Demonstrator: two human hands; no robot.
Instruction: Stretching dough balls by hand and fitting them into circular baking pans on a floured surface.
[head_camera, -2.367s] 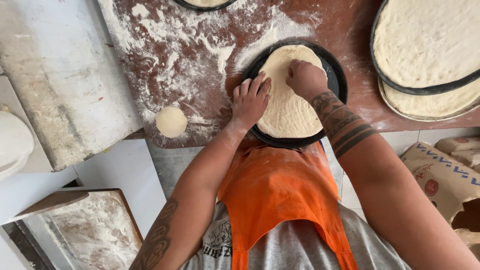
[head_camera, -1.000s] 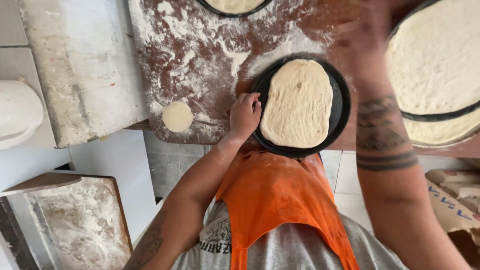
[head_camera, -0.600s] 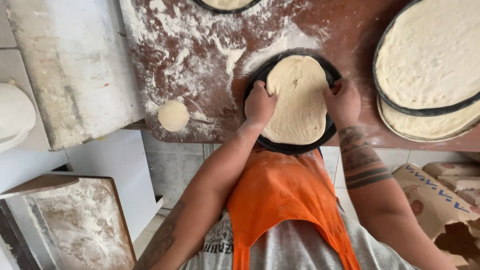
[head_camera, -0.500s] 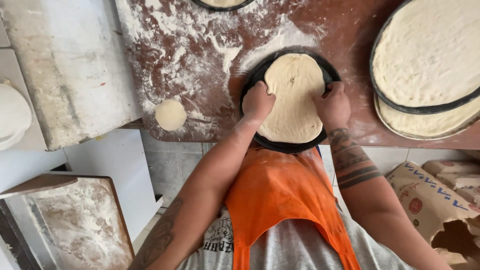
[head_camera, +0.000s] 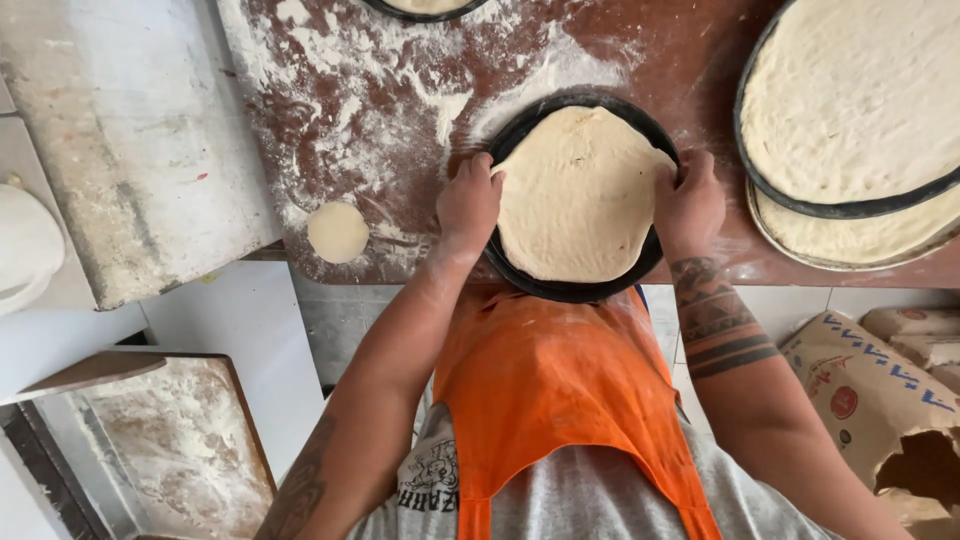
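Lying in the centre of the frame, slightly above the middle, a pale round of dough (head_camera: 580, 195) fills most of a shallow black pan (head_camera: 560, 288). The dough is flat, matte and cream-coloured, with fine pits across its surface and an uneven outline that is wider at the bottom than at the top. It stops short of the pan's rim along the lower edge, where a dark crescent of metal shows. The pan sits on a reddish-brown worktop (head_camera: 400, 110) streaked with white flour.

The left hand (head_camera: 468, 205) grasps the pan's left rim, fingers curled over the edge with the tips touching the dough's margin. The right hand (head_camera: 688, 205) grips the opposite rim in the same way, knuckles up and fingers bent down onto the edge. Both forearms run up from the bottom of the frame, and the right one carries dark banded tattoos near the wrist.

Left of the left hand, near the worktop's lower edge, rests 1 small flattened dough disc (head_camera: 338, 232). At the upper right, 2 larger dough-filled pans (head_camera: 850, 110) are stacked, well apart from the hands. An orange apron (head_camera: 560, 400) over a grey shirt fills the lower centre, and a brown paper sack (head_camera: 880, 400) lies at the lower right.
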